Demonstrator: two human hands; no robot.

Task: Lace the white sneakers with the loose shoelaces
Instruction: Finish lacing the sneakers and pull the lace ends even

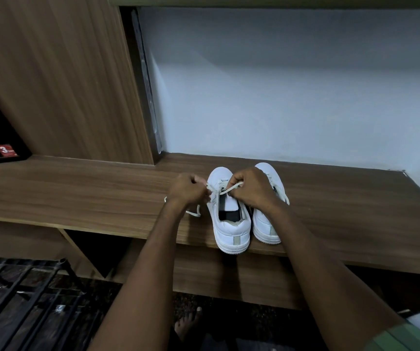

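Two white leather sneakers stand side by side, heels near, on the brown wooden shelf (77,188). Over the left white sneaker (231,224), the left hand (187,190) and right hand (250,188) each pinch the cream flat shoelace (231,187); the right white sneaker (264,224) sits just beside

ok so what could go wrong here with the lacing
The left sneaker has its heel past the edge of the wooden shelf, so a hard pull by the left hand or right hand on the shoelace might tip it off. The loose lace end lying on the shelf could also snag.
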